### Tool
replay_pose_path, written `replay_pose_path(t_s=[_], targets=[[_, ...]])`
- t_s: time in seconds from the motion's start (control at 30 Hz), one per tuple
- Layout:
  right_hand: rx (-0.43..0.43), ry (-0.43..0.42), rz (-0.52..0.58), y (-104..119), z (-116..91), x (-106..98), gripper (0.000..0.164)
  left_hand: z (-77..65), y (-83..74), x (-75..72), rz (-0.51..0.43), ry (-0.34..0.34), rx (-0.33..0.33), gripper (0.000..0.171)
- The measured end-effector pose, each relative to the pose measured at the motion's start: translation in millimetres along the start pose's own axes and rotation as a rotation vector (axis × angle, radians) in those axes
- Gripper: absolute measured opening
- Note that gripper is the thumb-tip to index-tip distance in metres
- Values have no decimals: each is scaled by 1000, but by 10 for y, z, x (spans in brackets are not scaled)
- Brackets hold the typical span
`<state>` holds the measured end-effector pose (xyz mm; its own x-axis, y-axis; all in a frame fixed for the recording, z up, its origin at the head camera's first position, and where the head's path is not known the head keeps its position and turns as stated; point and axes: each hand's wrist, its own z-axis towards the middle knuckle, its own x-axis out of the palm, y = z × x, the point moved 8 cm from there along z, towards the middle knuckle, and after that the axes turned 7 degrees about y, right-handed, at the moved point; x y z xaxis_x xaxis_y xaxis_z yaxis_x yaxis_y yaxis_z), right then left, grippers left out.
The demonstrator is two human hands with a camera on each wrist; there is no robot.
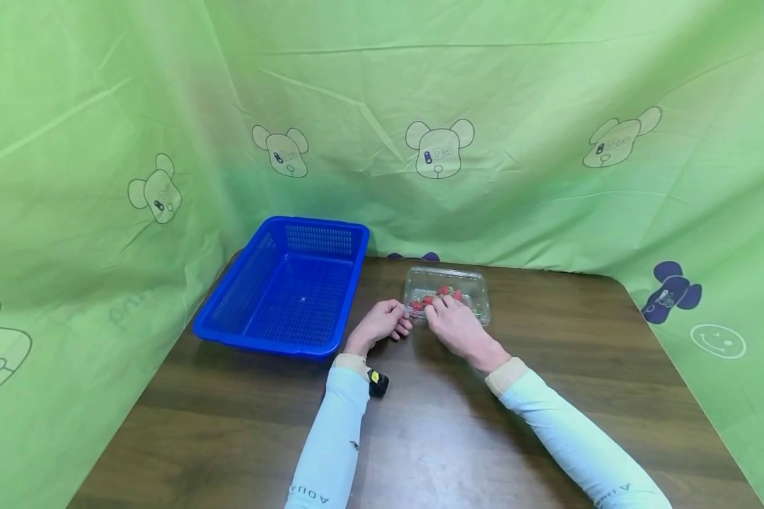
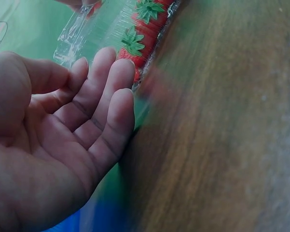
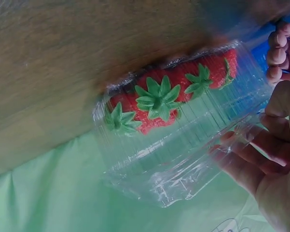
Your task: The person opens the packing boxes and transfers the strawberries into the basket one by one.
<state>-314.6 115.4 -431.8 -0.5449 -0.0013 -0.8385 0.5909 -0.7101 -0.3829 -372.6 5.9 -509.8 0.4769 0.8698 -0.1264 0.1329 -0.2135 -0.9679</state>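
A blue basket (image 1: 293, 304) sits at ten o'clock on the surface (image 1: 566, 339). Bear-printed green cloth (image 1: 356, 78) hangs at twelve o'clock.

The head view is looking bright and mostly crisp, with the green curtain (image 1: 356, 78) glowing palest toward the upper left. A whitish sheen is spreading over the near middle of the desk (image 1: 414, 452), suggesting light from above, and soft shade is gathering beneath the blue basket's (image 1: 274, 345) near rim. Both wrist views are appearing dimmer, with the wood smearing out of focus. Thin highlights are glinting along the clear plastic box (image 3: 183, 154), while the strawberries (image 3: 149, 79) are showing more sharply.
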Motion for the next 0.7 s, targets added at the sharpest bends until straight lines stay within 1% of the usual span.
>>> replay_pose_path(t_s=[0.13, 0.3, 0.43, 0.53, 0.7], targets=[[14, -7, 4, -14, 4, 1, 4, -2, -3, 5, 0, -1, -4, 24], [37, -21, 29, -34, 13, -5, 11, -14, -15, 5, 6, 0, -14, 23], [41, -31, 34, -50, 10, -12, 12, -4, -26, 14, 5, -4, -17, 22], [45, -44, 34, -51, 4, -25, 12, 6, -20, 10, 5, -11, -13, 22], [59, -58, 28, -41, -2, -38, 13, 4, -20, -1, 9, -36, 13, 20]])
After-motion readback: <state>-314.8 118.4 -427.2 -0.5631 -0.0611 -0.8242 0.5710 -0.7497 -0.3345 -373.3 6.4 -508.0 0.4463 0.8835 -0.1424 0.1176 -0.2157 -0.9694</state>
